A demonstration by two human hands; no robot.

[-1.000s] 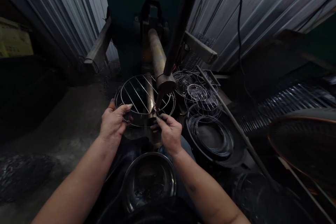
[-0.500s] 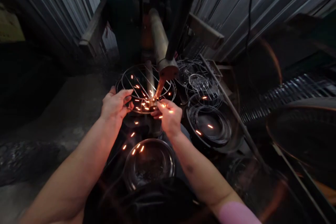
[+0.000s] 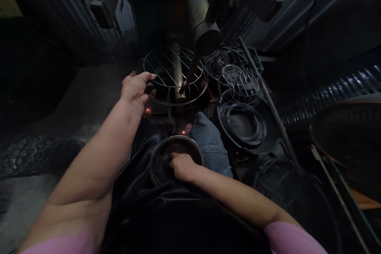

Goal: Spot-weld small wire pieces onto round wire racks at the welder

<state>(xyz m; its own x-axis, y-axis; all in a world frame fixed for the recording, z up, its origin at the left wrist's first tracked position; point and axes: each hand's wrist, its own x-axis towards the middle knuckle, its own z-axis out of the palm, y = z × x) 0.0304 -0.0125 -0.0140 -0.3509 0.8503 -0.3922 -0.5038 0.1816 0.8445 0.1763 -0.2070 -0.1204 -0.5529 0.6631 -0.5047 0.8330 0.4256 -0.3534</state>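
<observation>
A round wire rack (image 3: 174,75) with straight cross wires sits on the lower arm of a spot welder, under the upper electrode tip (image 3: 186,83). My left hand (image 3: 135,87) grips the rack's near left rim, fingers curled over the wire. My right hand (image 3: 182,166) reaches down into a metal bowl (image 3: 157,158) in my lap, fingers bent into the bowl; what they hold is hidden. The bowl's contents are too dark to make out.
Finished wire racks (image 3: 238,77) pile up right of the welder. A dark pan of wire rings (image 3: 242,125) lies below them. A long rod (image 3: 268,99) slants along the right. Corrugated metal walls (image 3: 71,4) stand behind. A large round mesh item (image 3: 348,131) is at far right.
Sparks flew at the weld point half a second ago and have stopped. My right hand left the rack's rim and dropped back into the bowl. The left hand stays on the rack.
</observation>
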